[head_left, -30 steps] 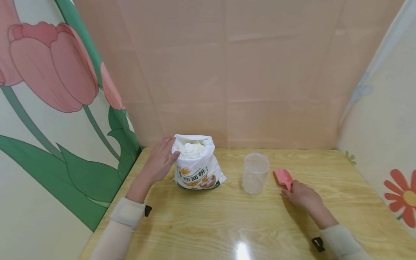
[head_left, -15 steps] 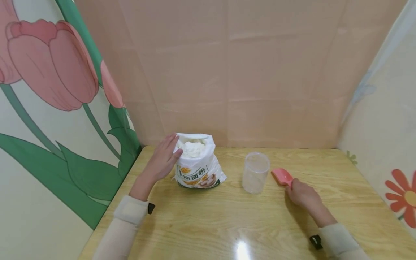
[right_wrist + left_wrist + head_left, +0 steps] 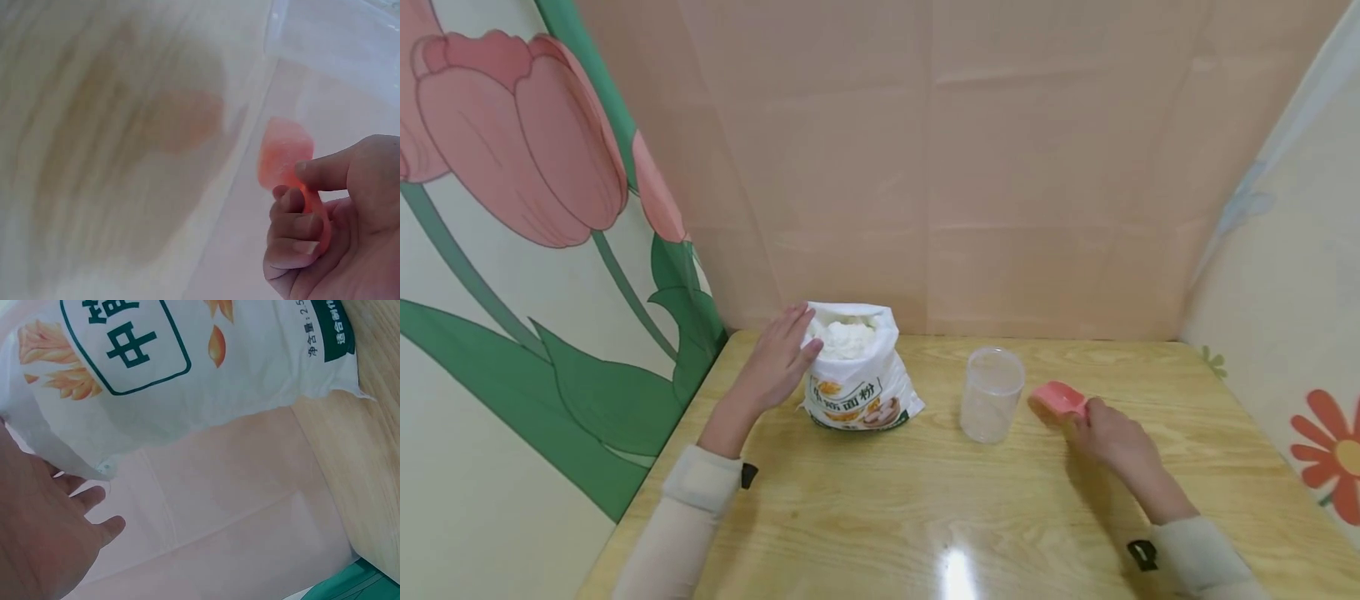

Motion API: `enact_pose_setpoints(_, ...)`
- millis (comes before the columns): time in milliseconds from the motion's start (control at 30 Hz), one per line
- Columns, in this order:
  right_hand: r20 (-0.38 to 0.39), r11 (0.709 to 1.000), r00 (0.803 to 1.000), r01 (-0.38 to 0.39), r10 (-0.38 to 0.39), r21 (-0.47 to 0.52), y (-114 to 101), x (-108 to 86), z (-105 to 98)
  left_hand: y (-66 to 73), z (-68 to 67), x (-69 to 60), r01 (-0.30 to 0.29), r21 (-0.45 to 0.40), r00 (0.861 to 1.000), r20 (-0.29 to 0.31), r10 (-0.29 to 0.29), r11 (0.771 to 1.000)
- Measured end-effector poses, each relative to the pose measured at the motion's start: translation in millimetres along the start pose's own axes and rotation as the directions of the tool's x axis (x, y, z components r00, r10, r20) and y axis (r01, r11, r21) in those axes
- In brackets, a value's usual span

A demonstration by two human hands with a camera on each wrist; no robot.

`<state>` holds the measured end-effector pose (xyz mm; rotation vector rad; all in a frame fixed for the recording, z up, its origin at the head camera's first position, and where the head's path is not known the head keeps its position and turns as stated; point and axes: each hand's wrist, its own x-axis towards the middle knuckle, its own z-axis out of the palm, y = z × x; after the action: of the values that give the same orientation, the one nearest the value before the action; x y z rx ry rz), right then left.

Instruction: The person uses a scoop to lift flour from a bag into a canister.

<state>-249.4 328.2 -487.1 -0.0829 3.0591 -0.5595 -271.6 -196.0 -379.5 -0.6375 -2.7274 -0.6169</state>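
Observation:
In the head view, an open white flour bag (image 3: pixel 857 379) stands upright on the table, heaped with flour (image 3: pixel 847 339). My left hand (image 3: pixel 775 358) rests against its upper left rim with fingers fairly straight. The left wrist view shows loose fingers (image 3: pixel 90 499) beside the bag's printed side (image 3: pixel 156 369). My right hand (image 3: pixel 1116 442) grips a pink scoop (image 3: pixel 1060 398) by its handle. In the right wrist view, fingers curl round that handle, thumb along it, and the scoop's bowl (image 3: pixel 284 150) looks raised off the table. A clear plastic cup (image 3: pixel 992 396) stands upright between bag and scoop.
The wooden table (image 3: pixel 880 508) ends at a tan covered wall (image 3: pixel 925 167) behind. A tulip-painted wall (image 3: pixel 520 150) rises on the left. On the right stands a pale wall with a red flower (image 3: pixel 1330 442).
My right hand has lifted the scoop slightly and turned it, so its bowl points more to the left. My left hand stays at the bag's rim; bag and cup have not moved.

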Motion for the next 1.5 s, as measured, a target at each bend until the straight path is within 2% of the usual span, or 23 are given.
enact_pose_setpoints(100, -0.082, 0.996, 0.993, 0.076, -0.081, -0.056, 0, -6.2, -7, -0.1, 0.6, 0.3, 0.004, -0.001, 1.000, 0.006, -0.004, 1.000)
enact_pose_setpoints(200, -0.166, 0.974, 0.967, 0.167, -0.192, -0.153, -1, -12.5, -15, -0.4, 0.9, 0.3, 0.012, -0.003, 1.000, 0.014, -0.012, 1.000)
enact_pose_setpoints(267, -0.220, 0.949, 0.936, 0.225, -0.274, -0.223, -2, -16.3, -21, -0.3, 0.6, -0.1, 0.016, -0.006, 1.000, 0.016, -0.016, 1.000)
enact_pose_setpoints(433, -0.321, 0.871, 0.836, 0.324, -0.446, -0.368, -5, -24.1, -39, 0.3, -0.6, -0.5, 0.015, -0.006, 1.000, 0.014, -0.015, 1.000)
enact_pose_setpoints(500, -0.329, 0.846, 0.809, 0.346, -0.488, -0.406, -6, -25.8, -48, 0.5, -1.5, -0.3, 0.016, -0.010, 1.000, 0.017, -0.016, 1.000)
enact_pose_setpoints(633, -0.306, 0.807, 0.785, 0.376, -0.538, -0.456, -12, -26.7, -70, 0.8, -3.4, 1.9, 0.009, -0.009, 1.000, 0.030, -0.009, 1.000)
enact_pose_setpoints(833, -0.237, 0.727, 0.740, 0.453, -0.630, -0.516, -28, -22.8, -103, -2.0, -5.5, 3.0, -0.006, 0.022, 0.999, 0.046, 0.005, 1.000)
enact_pose_setpoints(1067, -0.177, 0.731, 0.768, 0.474, -0.616, -0.491, -56, -19.1, -137, -2.0, -8.7, 2.9, -0.011, 0.030, 0.997, 0.071, 0.009, 0.999)
enact_pose_setpoints(1167, -0.168, 0.697, 0.734, 0.508, -0.658, -0.507, -65, -16.2, -148, -1.5, -10.1, 2.6, -0.016, 0.032, 0.997, 0.076, 0.013, 0.999)
enact_pose_setpoints(1300, -0.139, 0.663, 0.709, 0.545, -0.691, -0.513, -82, -10.8, -160, -0.9, -11.9, 2.1, -0.016, 0.025, 0.996, 0.084, 0.014, 1.000)
enact_pose_setpoints(1500, -0.034, 0.643, 0.739, 0.562, -0.673, -0.520, -119, -1.7, -175, -0.1, -15.2, 0.1, 0.008, 0.020, 0.994, 0.107, -0.010, 1.000)
